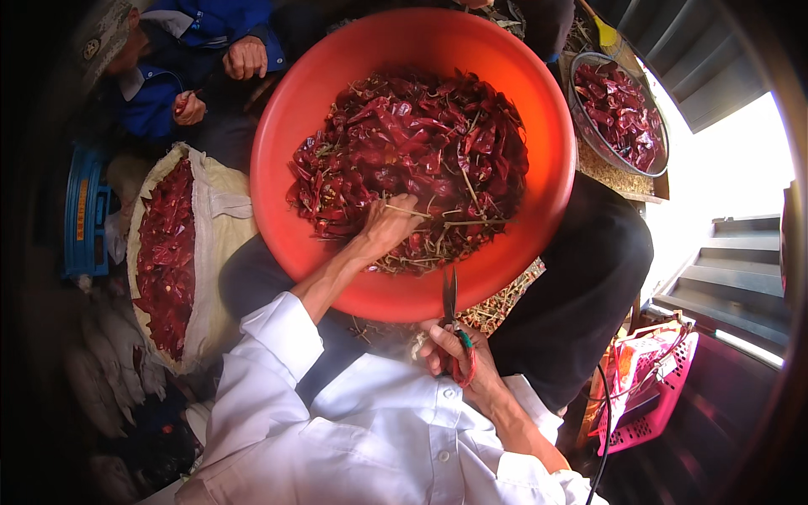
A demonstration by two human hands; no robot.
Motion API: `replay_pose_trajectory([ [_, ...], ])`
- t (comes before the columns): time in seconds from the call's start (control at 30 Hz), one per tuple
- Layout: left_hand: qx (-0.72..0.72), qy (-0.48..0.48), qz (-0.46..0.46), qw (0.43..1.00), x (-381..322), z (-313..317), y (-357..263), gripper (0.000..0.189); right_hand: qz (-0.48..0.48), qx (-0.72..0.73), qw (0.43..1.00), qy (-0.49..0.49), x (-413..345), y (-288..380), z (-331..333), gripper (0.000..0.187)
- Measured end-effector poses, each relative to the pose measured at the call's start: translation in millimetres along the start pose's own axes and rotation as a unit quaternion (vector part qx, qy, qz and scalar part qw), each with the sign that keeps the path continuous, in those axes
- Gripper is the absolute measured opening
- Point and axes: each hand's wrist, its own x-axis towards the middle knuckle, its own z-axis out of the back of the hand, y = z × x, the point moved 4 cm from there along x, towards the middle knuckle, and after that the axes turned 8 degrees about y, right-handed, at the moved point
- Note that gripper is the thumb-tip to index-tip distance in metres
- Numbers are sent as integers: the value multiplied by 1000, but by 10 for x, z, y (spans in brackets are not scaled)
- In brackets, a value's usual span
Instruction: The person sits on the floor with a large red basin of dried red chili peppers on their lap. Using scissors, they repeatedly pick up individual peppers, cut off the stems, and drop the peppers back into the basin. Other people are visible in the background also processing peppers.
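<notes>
A big red plastic basin rests across my lap, with a heap of dried red chili peppers and loose stems inside. My left hand reaches into the near left part of the heap, its fingertips among the chilies; whether it grips one is hidden. A thin dry stem lies across its fingers. My right hand is just outside the basin's near rim, closed around the red and green wrapped handles of a pair of scissors. The blades point up towards the basin, slightly apart.
An open woven sack of cut chilies stands at left. Beyond it a co-worker in blue holds something small and red. A round mesh sieve of chilies is at the upper right, a pink plastic basket with a cable at the lower right. Stem pieces lie below the basin.
</notes>
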Motion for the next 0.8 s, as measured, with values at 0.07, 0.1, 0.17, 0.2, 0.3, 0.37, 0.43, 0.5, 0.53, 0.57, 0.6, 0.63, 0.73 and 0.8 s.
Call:
replay_pose_trajectory([
  [0.07,-7,0,16,1000,66,34,5,28,3,-6,1000,7,2,-3,1,34],
  [0.1,-28,20,27,999,81,43,10,27,6,-2,1000,13,3,-4,-4,34],
  [0.17,-73,82,65,992,89,44,25,26,7,-12,1000,15,-3,0,-11,35],
  [0.2,-114,66,46,990,64,62,-6,27,8,-15,1000,15,-8,7,-15,35],
  [0.3,-226,20,6,974,-101,90,-99,30,12,-34,999,6,-47,35,-42,35],
  [0.37,-285,-8,17,958,-202,132,-128,34,7,-37,999,15,-74,53,-74,37],
  [0.43,-389,-13,54,920,-362,196,-133,31,9,-35,999,25,-109,69,-105,38],
  [0.5,-535,41,146,831,-575,219,-141,27,21,-28,999,42,-155,79,-144,40],
  [0.53,-584,27,157,796,-681,241,-185,18,18,-28,998,48,-171,82,-159,41],
  [0.57,-610,19,164,775,-763,272,-225,17,19,-27,998,58,-191,88,-176,42],
  [0.6,-640,9,156,752,-829,311,-263,16,15,-25,998,58,-212,87,-189,43],
  [0.63,-666,-1,160,728,-893,335,-298,15,25,-22,996,80,-236,95,-221,44],
  [0.73,-691,-32,135,709,-1045,382,-411,15,34,-17,993,110,-310,108,-281,46],
  [0.8,-670,-36,132,730,-1099,400,-434,22,38,-8,991,131,-346,100,-315,48],
])
